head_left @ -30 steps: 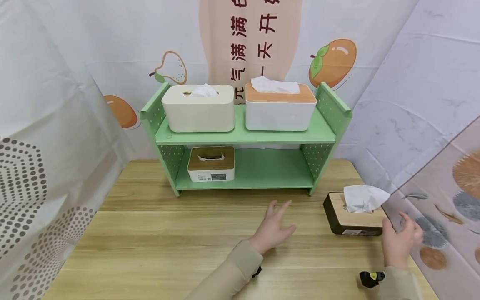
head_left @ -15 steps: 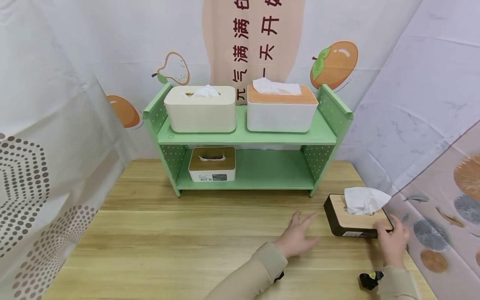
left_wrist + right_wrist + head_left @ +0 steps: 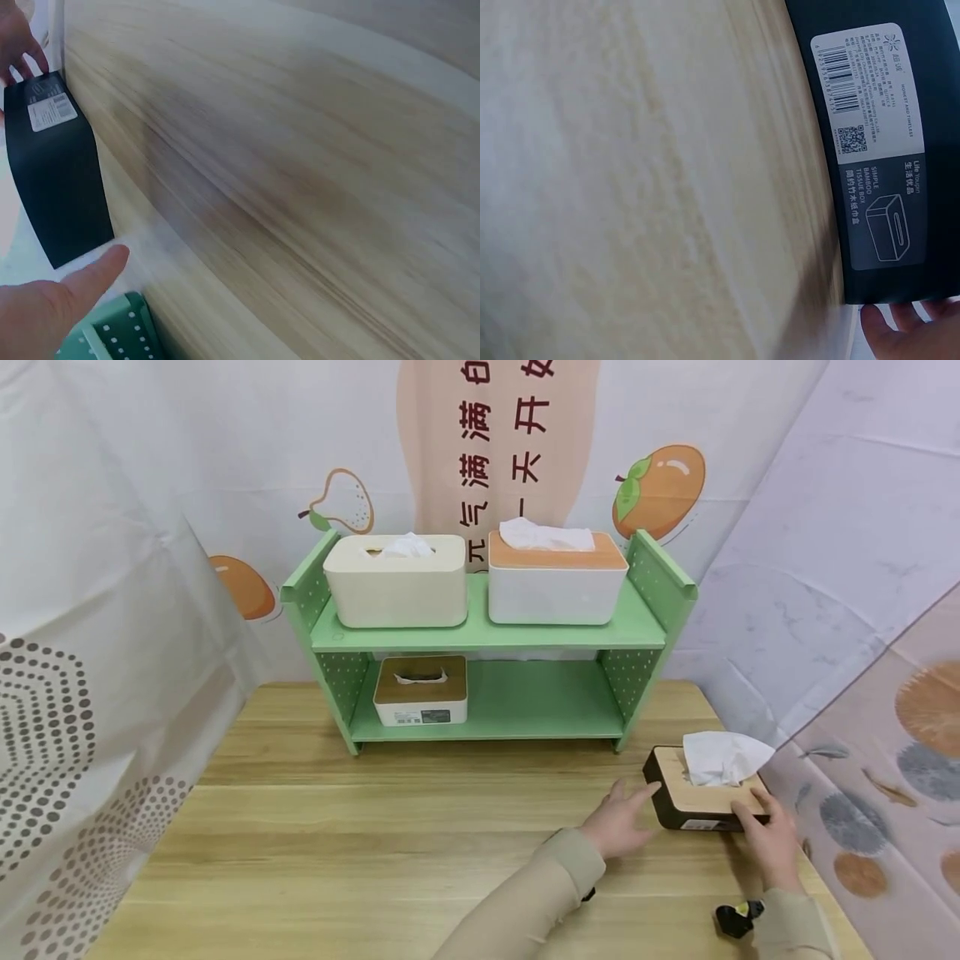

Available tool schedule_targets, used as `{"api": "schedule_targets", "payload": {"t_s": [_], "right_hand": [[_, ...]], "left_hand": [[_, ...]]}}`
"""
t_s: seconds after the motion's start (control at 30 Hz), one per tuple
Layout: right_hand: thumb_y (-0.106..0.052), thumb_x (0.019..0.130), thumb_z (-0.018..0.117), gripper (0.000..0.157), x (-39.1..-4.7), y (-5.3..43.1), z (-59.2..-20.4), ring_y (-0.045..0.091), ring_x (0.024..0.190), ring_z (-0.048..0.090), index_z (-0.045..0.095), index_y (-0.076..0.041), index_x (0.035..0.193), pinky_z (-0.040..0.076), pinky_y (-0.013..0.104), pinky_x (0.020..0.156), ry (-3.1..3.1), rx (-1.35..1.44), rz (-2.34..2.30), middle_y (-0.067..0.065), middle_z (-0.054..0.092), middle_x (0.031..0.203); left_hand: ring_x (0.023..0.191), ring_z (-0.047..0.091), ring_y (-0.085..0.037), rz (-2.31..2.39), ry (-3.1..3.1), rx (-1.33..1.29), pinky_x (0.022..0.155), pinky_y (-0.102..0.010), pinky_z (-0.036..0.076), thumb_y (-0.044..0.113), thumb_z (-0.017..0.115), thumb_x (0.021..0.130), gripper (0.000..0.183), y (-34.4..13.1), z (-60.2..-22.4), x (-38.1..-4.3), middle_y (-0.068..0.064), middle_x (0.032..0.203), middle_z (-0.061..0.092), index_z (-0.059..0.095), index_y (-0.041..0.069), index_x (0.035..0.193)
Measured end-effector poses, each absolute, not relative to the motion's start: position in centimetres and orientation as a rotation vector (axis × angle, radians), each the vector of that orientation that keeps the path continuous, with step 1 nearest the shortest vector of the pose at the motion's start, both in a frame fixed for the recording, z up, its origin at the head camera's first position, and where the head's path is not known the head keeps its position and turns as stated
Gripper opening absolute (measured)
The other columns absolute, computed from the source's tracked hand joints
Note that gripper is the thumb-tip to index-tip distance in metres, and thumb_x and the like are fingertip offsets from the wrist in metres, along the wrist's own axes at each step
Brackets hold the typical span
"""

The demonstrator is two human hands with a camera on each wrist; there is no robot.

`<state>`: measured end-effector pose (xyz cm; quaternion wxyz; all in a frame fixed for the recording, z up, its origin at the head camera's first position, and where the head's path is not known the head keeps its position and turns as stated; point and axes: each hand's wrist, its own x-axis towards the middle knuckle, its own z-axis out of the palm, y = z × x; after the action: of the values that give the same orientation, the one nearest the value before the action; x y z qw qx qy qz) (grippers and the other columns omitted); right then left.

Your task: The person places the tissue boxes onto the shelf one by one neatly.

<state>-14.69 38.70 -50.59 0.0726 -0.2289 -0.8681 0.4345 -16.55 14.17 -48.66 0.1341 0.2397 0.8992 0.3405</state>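
Note:
A black tissue box (image 3: 697, 789) with a light wooden lid and a raised white tissue lies on the wooden table, right of the shelf. My right hand (image 3: 768, 835) touches its right end, thumb by the front edge and fingers along the end. The right wrist view shows the fingertips (image 3: 907, 319) at the box's end, beside its printed label (image 3: 874, 135). Close by the box's left end, my left hand (image 3: 618, 822) has its fingers spread and holds nothing. In the left wrist view, one of its digits (image 3: 90, 281) points toward the box's lower corner.
A green two-tier shelf (image 3: 495, 637) stands at the back of the table (image 3: 337, 852). Its upper tier bears a cream tissue box (image 3: 397, 589) and a white one (image 3: 551, 593) with a wooden lid. Below sits a smaller tissue box (image 3: 420, 693). A patterned cloth (image 3: 855, 827) borders the right side.
My left hand has moved right across the table to the box's left end. My right hand has shifted left onto the box's right end. The box stays in place.

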Motion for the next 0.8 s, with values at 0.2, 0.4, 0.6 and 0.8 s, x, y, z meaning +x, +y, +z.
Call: {"api": "schedule_targets", "payload": {"t_s": [0.2, 0.4, 0.6, 0.8], "right_hand": [[-0.037, 0.093, 0.047, 0.064, -14.6, 38.5, -50.6, 0.049, 0.136, 0.015, 0.028, -0.004, 0.145, 0.017, 0.06, 0.108, -2.599, -0.692, 1.327, 0.031, 0.017, 0.149], [-0.036, 0.092, 0.052, 0.063, -14.4, 37.9, -50.2, 0.05, 0.133, 0.02, 0.033, -0.003, 0.142, 0.02, 0.06, 0.107, -2.604, -0.674, 1.293, 0.033, 0.02, 0.147], [-0.034, 0.09, 0.057, 0.066, -14.1, 37.3, -50.1, 0.048, 0.136, 0.014, 0.033, 0.002, 0.14, 0.016, 0.061, 0.108, -2.609, -0.591, 1.356, 0.032, 0.018, 0.148], [-0.029, 0.089, 0.061, 0.064, -13.8, 37.1, -50.1, 0.049, 0.134, 0.017, 0.036, 0.008, 0.135, 0.016, 0.061, 0.108, -2.668, -0.436, 1.307, 0.035, 0.028, 0.142]], "left_hand": [[0.104, 0.06, -0.018, 0.957, 2.541, 0.672, 0.061, -0.018, 0.045, 0.034, 0.059, 0.09, 0.066, 15.5, -48.6, -15.9, -0.016, 0.153, 0.02, 0.022, 0.044, 0.144], [0.055, 0.053, -0.003, 0.933, 2.507, 0.727, 0.05, -0.017, 0.04, 0.034, 0.056, 0.092, 0.067, 16.2, -48.6, -15.3, -0.015, 0.154, 0.016, 0.018, 0.041, 0.146], [0.085, 0.063, -0.012, 0.916, 2.516, 0.701, 0.053, -0.018, 0.042, 0.036, 0.056, 0.091, 0.067, 16.3, -48.5, -15.3, -0.015, 0.154, 0.016, 0.018, 0.04, 0.146], [0.123, 0.051, -0.022, 0.908, 2.54, 0.679, 0.08, -0.02, 0.048, 0.038, 0.058, 0.09, 0.066, 16.1, -48.8, -15.2, -0.016, 0.154, 0.019, 0.022, 0.037, 0.146]]}}
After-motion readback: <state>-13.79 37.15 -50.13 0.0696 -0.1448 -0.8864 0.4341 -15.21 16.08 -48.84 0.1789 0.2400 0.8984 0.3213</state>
